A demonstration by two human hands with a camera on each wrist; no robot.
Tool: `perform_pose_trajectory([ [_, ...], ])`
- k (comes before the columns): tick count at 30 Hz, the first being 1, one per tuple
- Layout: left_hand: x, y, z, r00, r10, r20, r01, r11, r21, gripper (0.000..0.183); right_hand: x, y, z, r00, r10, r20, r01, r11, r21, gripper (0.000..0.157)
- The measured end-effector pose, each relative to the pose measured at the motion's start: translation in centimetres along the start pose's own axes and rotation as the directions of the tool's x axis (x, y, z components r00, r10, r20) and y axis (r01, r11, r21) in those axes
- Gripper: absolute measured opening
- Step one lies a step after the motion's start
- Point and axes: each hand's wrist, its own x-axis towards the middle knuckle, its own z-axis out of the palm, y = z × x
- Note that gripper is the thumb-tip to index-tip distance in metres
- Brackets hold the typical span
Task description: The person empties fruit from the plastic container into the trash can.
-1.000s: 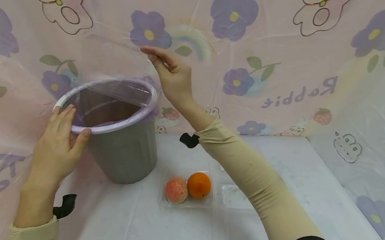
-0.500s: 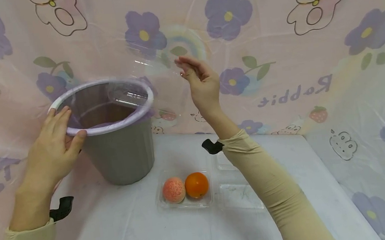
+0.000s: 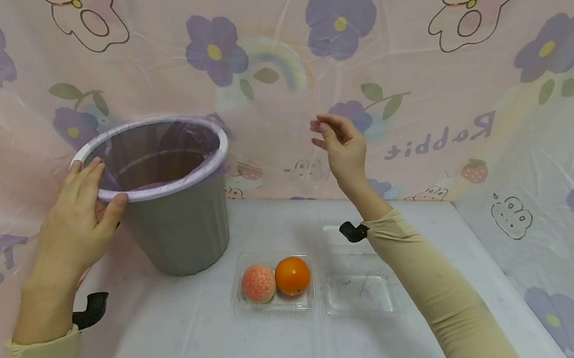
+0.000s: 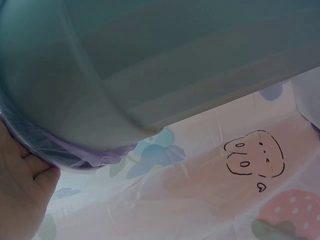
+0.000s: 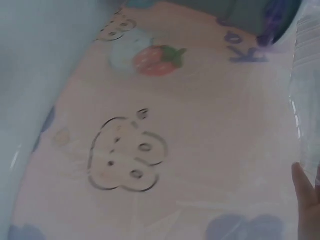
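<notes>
My left hand (image 3: 75,216) grips the near left rim of a grey trash can (image 3: 183,229), thumb outside and fingers over the edge. A thin purple bag (image 3: 204,132) lines the can and is folded over its rim; in the left wrist view the bag (image 4: 107,156) bunches below the rim near my fingers. My right hand (image 3: 346,150) is raised right of the can, fingertips pinching a clear plastic container, very faint against the backdrop. In the right wrist view its ridged side (image 5: 306,85) shows beside my fingers (image 5: 304,192).
A clear plastic tray (image 3: 273,308) with a peach (image 3: 258,284) and an orange (image 3: 292,276) lies on the white-covered table (image 3: 251,349). Another clear plastic tray (image 3: 360,293) lies right of it. A patterned curtain (image 3: 403,35) hangs behind the table.
My right hand has moved right and down, away from the can, drawing the clear plastic container out from over its opening. My left hand keeps its grip on the rim.
</notes>
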Motion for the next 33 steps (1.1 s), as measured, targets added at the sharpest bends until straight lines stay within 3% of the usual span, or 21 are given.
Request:
perform_pose_trajectory([
  [4,0.0,0.0,0.0,1.0,0.006,-0.004,-0.006,1.0,0.004,0.065,-0.7,0.7,-1.1,0.997,0.07,0.027,-0.069,0.997,-0.034,0.022],
  [8,0.0,0.0,0.0,1.0,0.017,-0.018,-0.017,1.0,0.007,0.064,-1.9,1.3,-1.6,0.986,0.138,0.098,-0.124,0.982,-0.14,0.023],
  [18,0.0,0.0,0.1,0.999,0.029,-0.032,-0.029,1.0,-0.008,0.065,-4.8,5.0,-1.8,0.944,0.201,0.26,-0.091,0.92,-0.381,0.019],
  [25,0.0,0.0,0.1,0.999,0.023,-0.035,-0.023,1.0,-0.006,0.065,-6.0,11.1,-2.6,0.906,0.309,0.291,-0.132,0.857,-0.498,0.019],
  [29,-0.1,0.0,0.1,0.999,0.026,-0.039,-0.026,1.0,-0.003,0.064,-6.5,11.9,-2.1,0.873,0.382,0.304,-0.167,0.818,-0.55,0.021],
  [33,0.0,0.0,0.1,0.999,0.032,-0.044,-0.032,0.999,-0.003,0.064,-6.8,12.6,-1.8,0.859,0.41,0.308,-0.18,0.804,-0.567,0.021],
])
